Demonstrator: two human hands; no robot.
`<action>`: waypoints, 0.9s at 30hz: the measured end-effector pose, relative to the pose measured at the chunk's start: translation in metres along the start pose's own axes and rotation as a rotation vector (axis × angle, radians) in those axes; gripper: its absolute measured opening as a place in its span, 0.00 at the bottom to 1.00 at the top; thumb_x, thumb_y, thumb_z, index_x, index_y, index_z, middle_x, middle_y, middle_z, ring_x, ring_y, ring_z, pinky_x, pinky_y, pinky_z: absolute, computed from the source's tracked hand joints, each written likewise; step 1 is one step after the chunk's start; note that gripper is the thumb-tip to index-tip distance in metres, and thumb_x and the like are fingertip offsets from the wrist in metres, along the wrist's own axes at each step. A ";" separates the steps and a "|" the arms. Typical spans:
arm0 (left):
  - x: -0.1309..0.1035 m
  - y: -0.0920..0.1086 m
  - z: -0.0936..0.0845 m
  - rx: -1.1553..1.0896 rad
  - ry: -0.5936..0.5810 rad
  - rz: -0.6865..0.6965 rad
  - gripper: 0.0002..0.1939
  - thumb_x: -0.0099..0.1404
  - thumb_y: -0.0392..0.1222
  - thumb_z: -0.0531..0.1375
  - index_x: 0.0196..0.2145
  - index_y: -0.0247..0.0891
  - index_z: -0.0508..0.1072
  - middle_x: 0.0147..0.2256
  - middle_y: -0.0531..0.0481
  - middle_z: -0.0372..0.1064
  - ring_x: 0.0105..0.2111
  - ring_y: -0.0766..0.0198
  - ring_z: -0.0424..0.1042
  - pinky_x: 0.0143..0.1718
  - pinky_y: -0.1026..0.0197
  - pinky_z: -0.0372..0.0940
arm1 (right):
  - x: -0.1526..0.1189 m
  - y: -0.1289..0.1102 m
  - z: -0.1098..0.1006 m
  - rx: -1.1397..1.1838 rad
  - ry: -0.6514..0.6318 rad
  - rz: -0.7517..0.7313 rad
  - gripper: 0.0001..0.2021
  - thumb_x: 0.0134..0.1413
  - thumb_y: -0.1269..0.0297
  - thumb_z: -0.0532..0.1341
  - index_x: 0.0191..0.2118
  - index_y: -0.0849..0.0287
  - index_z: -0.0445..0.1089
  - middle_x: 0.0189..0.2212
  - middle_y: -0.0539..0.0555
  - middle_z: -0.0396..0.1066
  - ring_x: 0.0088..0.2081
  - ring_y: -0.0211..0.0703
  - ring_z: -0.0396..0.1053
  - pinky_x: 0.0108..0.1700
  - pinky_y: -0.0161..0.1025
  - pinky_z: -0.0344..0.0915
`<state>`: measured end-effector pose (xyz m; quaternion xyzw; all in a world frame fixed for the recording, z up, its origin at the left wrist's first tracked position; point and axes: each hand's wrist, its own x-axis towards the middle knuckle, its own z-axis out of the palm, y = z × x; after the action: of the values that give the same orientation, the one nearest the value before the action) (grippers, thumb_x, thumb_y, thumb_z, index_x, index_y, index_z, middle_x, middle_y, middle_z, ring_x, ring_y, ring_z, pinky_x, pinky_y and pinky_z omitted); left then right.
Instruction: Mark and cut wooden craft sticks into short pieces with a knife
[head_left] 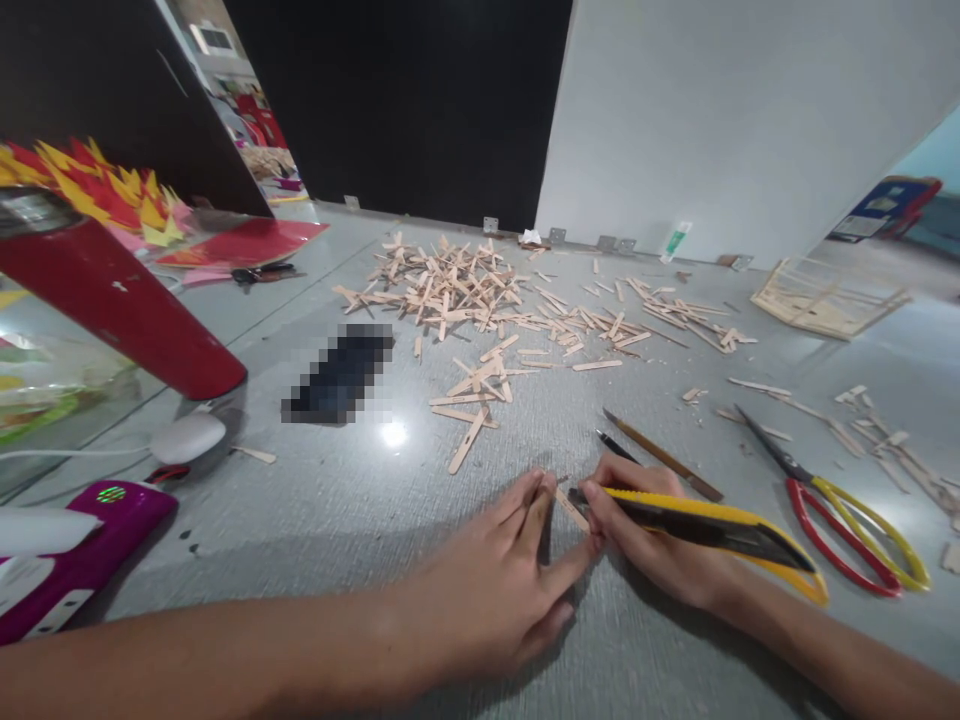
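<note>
In my right hand (652,520) is a yellow and black utility knife (705,525), its tip angled down to the left. A small piece of wooden stick (572,510) lies flat on the grey table (300,560), just under the knife tip. The fingers of my left hand (510,570) press on both ends of this piece, thumb at its right end and forefinger at its upper left. Beyond my hands spreads a pile of short wooden sticks (442,285). A black pen (616,447) and a brown pointed tool (660,453) rest behind my right hand.
Red and yellow scissors (840,520) lie at right, near wood scraps (885,440) and a small stick frame (825,305). To the left are a pixelated dark object (341,375), a red cylinder (127,300), a white mouse-like object (187,437) and a purple item (127,540). Upright panels (405,100) stand behind.
</note>
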<state>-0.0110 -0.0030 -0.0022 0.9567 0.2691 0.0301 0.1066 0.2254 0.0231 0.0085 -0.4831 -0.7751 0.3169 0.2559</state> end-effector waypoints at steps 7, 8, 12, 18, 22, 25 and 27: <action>-0.001 -0.001 0.001 -0.012 0.015 0.004 0.34 0.84 0.53 0.46 0.78 0.37 0.42 0.74 0.23 0.48 0.76 0.34 0.44 0.75 0.38 0.44 | -0.001 -0.004 -0.002 0.002 -0.006 0.003 0.19 0.75 0.54 0.56 0.29 0.54 0.66 0.22 0.46 0.69 0.24 0.37 0.65 0.28 0.37 0.60; -0.001 -0.001 0.001 -0.021 0.014 0.001 0.34 0.84 0.54 0.46 0.78 0.37 0.42 0.75 0.24 0.47 0.76 0.34 0.43 0.75 0.38 0.44 | -0.001 -0.004 -0.002 -0.001 -0.006 0.003 0.19 0.75 0.54 0.57 0.29 0.54 0.66 0.22 0.46 0.69 0.24 0.37 0.65 0.28 0.37 0.60; -0.001 -0.001 0.001 -0.047 0.012 0.001 0.35 0.83 0.55 0.47 0.78 0.36 0.43 0.75 0.24 0.45 0.76 0.34 0.42 0.75 0.38 0.45 | -0.002 -0.004 -0.002 -0.006 -0.012 -0.003 0.19 0.75 0.54 0.57 0.30 0.54 0.67 0.23 0.46 0.69 0.25 0.37 0.66 0.29 0.37 0.61; 0.000 -0.001 0.000 -0.044 0.010 0.010 0.34 0.83 0.53 0.47 0.78 0.36 0.43 0.75 0.23 0.46 0.76 0.33 0.41 0.75 0.36 0.46 | -0.003 -0.003 0.000 -0.011 -0.011 -0.033 0.18 0.76 0.56 0.56 0.31 0.54 0.66 0.23 0.44 0.67 0.26 0.36 0.64 0.31 0.37 0.59; 0.001 -0.001 0.001 -0.028 -0.001 0.005 0.31 0.83 0.52 0.46 0.76 0.36 0.48 0.75 0.25 0.47 0.76 0.33 0.41 0.75 0.36 0.46 | 0.000 -0.002 0.005 0.002 -0.011 -0.082 0.18 0.75 0.56 0.57 0.29 0.53 0.62 0.22 0.43 0.62 0.23 0.35 0.60 0.28 0.37 0.56; 0.001 -0.002 0.003 -0.004 0.013 0.020 0.30 0.83 0.49 0.47 0.75 0.36 0.50 0.75 0.24 0.45 0.76 0.32 0.40 0.75 0.36 0.46 | 0.002 -0.001 0.009 -0.004 -0.001 -0.101 0.17 0.74 0.57 0.58 0.29 0.53 0.60 0.21 0.43 0.61 0.22 0.36 0.59 0.27 0.37 0.54; 0.000 -0.002 0.005 0.000 0.013 0.022 0.31 0.83 0.48 0.49 0.76 0.36 0.49 0.75 0.24 0.45 0.76 0.32 0.41 0.74 0.35 0.47 | 0.003 -0.001 0.009 -0.014 0.015 -0.106 0.19 0.75 0.56 0.57 0.29 0.52 0.59 0.21 0.43 0.60 0.23 0.37 0.58 0.28 0.38 0.55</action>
<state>-0.0116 -0.0023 -0.0073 0.9594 0.2593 0.0375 0.1045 0.2172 0.0237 0.0034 -0.4456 -0.7998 0.2938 0.2748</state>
